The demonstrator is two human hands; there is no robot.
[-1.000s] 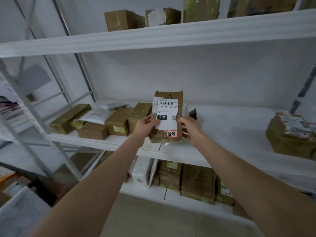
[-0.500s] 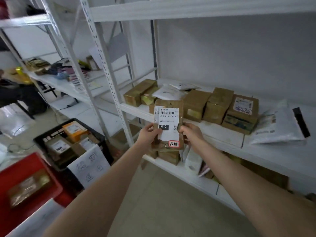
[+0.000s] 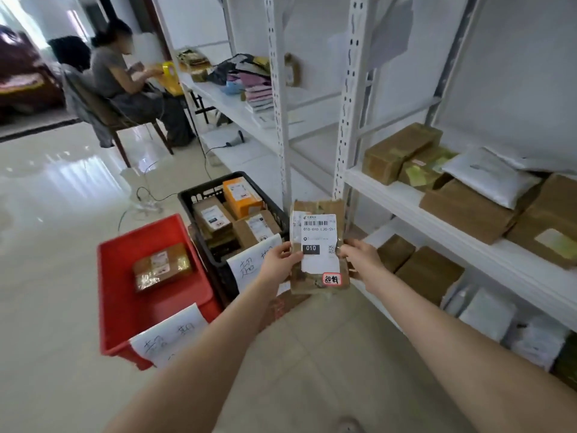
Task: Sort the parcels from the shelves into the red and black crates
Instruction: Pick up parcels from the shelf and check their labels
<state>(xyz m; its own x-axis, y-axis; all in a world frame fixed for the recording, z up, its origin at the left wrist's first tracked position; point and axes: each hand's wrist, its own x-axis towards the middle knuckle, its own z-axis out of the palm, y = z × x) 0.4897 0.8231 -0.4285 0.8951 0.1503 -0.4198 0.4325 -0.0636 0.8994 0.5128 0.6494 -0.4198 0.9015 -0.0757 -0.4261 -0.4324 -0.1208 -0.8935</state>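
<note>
Holding a flat brown parcel up straight in the air, both hands are clamped on it; the left hand pinches its left edge with the thumb on the front; the right hand pinches its right edge; the parcel hangs just to the right of the black crate, near that crate's front corner, and it is not inside it; a white label with a bar code and the number 010 faces up at the camera, and a small red sticker sits low on the parcel's front; the black crate stands on the floor and holds many brown parcels and one orange parcel; a paper sign with handwriting hangs on the black crate's front; the red crate sits right beside the black crate, on its left, and has one taped brown parcel lying in it; another paper sign leans on the red crate's front; to the right of the black crate is a white shelf with brown boxes and a white bag on it; more boxes sit on the lower shelf under that; far behind the black crate, a person sits on a chair.
</note>
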